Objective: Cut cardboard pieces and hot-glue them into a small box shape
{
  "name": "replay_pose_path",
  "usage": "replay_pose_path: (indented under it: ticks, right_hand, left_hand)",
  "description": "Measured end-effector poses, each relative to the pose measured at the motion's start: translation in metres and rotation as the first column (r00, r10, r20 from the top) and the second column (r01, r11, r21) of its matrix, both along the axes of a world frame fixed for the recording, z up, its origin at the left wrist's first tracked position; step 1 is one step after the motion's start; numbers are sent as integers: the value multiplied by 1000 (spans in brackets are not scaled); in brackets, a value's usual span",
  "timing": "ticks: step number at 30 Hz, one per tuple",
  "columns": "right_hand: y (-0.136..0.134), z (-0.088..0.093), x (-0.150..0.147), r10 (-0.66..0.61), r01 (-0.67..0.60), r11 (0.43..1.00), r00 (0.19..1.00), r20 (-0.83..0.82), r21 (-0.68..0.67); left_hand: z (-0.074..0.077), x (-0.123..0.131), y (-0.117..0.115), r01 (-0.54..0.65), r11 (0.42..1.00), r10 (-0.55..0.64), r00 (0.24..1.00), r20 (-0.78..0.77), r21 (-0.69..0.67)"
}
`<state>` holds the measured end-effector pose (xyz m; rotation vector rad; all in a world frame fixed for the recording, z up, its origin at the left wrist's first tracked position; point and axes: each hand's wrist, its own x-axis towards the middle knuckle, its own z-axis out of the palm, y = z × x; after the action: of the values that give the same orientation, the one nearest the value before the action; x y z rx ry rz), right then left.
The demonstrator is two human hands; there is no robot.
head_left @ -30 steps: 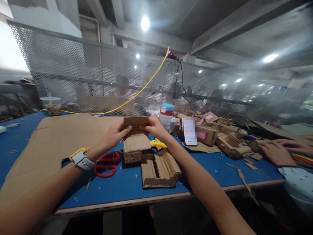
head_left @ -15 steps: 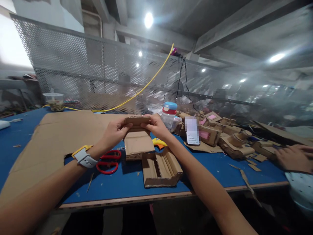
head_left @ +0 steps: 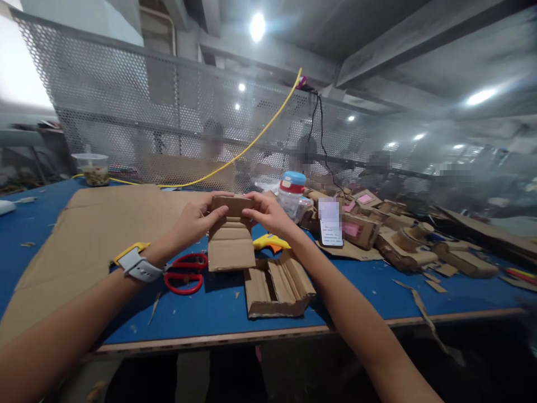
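We hold a folded brown corrugated cardboard piece [head_left: 230, 235] up over the blue table [head_left: 201, 313], just ahead of us at twelve o'clock. Our left hand [head_left: 193, 219] pinches its top left corner, fingers closed on the edge with the thumb in front; our right hand [head_left: 265, 211] does the same at the top right corner. Between the two grips the upper flap is bent over, and the lower panel hangs down with several crease lines across it.

As far as we can judge, the folding is part done: the creases are in and the top flap is turned, but the piece is not yet closed into a box. A ridged cardboard tray [head_left: 277, 283] lies on the table at five o'clock from the held piece, looking like a companion part, apart from it.

Red-handled scissors [head_left: 184, 274] lie at eight o'clock, below our left wrist with its white watch on a yellow band [head_left: 134, 263]. A yellow glue gun [head_left: 271, 242] peeps out just behind the held piece at four o'clock. A large flat cardboard sheet [head_left: 96, 229] covers the table at nine o'clock. Finished-looking cardboard boxes with pink patches [head_left: 356, 229] crowd the two o'clock side, beside an upright phone [head_left: 330, 223].
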<state>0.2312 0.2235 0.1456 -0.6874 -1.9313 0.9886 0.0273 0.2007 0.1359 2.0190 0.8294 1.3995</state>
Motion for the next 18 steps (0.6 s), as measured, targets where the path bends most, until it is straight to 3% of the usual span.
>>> replay_pose_path:
  ticks: [7, 18]
  right_hand:
    - [-3, 3, -2, -50, 51, 998, 998, -27, 44]
    - [-8, 5, -1, 12, -12, 1000, 1000, -7, 20]
  left_hand:
    - [5, 6, -8, -1, 1000, 1, 999, 49, 2]
    - [-1, -2, 1, 13, 998, -10, 999, 39, -54]
